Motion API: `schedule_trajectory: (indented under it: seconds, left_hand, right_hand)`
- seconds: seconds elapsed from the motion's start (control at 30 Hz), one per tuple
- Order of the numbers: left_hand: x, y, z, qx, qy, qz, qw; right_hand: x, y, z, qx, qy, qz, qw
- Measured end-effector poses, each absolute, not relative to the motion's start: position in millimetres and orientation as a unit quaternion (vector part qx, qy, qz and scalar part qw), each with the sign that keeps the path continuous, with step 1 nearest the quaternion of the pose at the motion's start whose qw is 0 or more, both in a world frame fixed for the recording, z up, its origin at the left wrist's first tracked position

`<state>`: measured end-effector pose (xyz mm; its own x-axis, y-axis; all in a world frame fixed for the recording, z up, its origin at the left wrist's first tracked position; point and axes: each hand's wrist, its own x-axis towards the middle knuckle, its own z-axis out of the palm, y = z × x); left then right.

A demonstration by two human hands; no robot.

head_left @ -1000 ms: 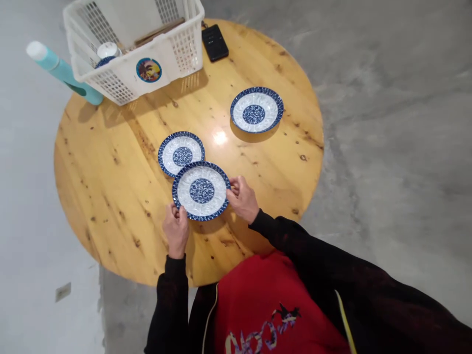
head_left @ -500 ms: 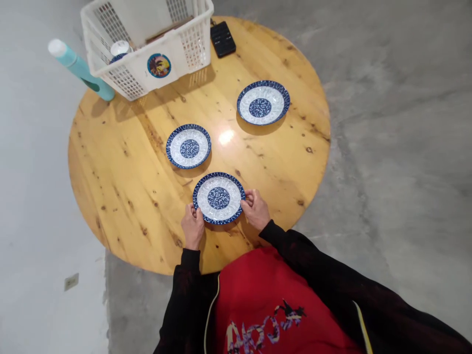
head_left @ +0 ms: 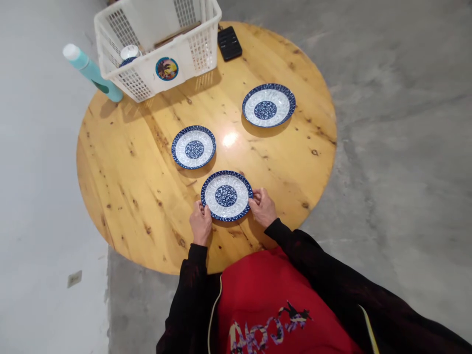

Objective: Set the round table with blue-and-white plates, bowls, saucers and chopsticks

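Note:
A blue-and-white patterned plate [head_left: 226, 195] rests near the front edge of a round wooden table [head_left: 121, 167]. My left hand [head_left: 200, 224] pinches its left rim and my right hand [head_left: 263, 207] pinches its right rim, fingers curled. A second matching plate [head_left: 193, 147] lies just behind it to the left. A third plate [head_left: 269, 104] sits farther back on the right.
A white plastic basket [head_left: 162, 44] stands at the table's far edge with a small white cup [head_left: 130, 51] and wooden sticks inside. A teal bottle [head_left: 92, 73] leans beside it on the left. A black remote [head_left: 229, 43] lies to its right. Concrete floor surrounds the table.
The plate in my hands came down and toward me, away from the second plate, and now rests on the table. Both hands stay on its rim.

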<state>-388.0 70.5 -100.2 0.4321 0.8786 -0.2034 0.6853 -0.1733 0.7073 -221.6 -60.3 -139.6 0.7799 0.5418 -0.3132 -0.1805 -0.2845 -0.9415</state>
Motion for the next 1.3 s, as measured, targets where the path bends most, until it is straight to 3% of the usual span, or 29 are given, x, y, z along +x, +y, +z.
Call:
schedule_trajectory:
  seconds: [0.53, 0.9, 1.3]
  left_hand:
    - [-385, 85, -101, 0.758, 0.518, 0.12, 0.378]
    - [-390, 77, -118, 0.715, 0.512, 0.14, 0.455]
    - [-392, 75, -127, 0.681, 0.507, 0.154, 0.506]
  right_hand:
    - [-217, -51, -151, -0.747, -0.151, 0.282, 0.582]
    - [-221, -81, -152, -0.694, -0.062, 0.346, 0.628]
    - [-216, -122, -144, -0.703, -0.001, 0.333, 0.629]
